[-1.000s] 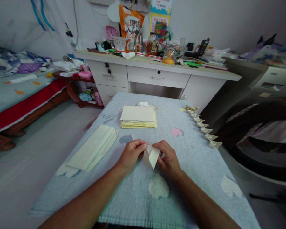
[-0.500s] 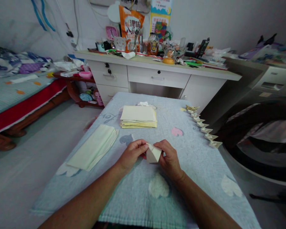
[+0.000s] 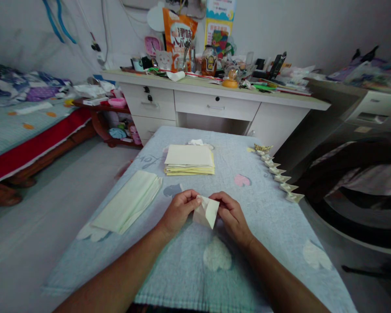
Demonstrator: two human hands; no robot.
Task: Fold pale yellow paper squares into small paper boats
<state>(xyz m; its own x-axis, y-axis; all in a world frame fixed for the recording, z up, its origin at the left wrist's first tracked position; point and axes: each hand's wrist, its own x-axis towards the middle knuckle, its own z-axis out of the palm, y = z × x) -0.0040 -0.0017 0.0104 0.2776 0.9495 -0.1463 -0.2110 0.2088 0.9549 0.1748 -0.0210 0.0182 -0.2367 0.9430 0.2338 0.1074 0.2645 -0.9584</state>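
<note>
A small piece of folded paper, off-white and creased, is held between my two hands above the cloth-covered table. My left hand pinches its upper left edge, thumb on top. At its right edge, the fingers of my right hand are closed on the paper. Beyond my hands lies a stack of cream and yellow paper sheets. To the left rests a pile of long pale green paper. Along the table's right side runs a row of folded paper boats, the farthest one patterned.
The table wears a blue cloth with heart prints. Behind it stands a white desk crowded with jars and packets. A washing machine is on the right, a bed on the left. Crumpled white tissue lies behind the stack.
The folded paper has turned and opened out between my hands, showing a wider, squarer face. My hands have shifted only slightly.
</note>
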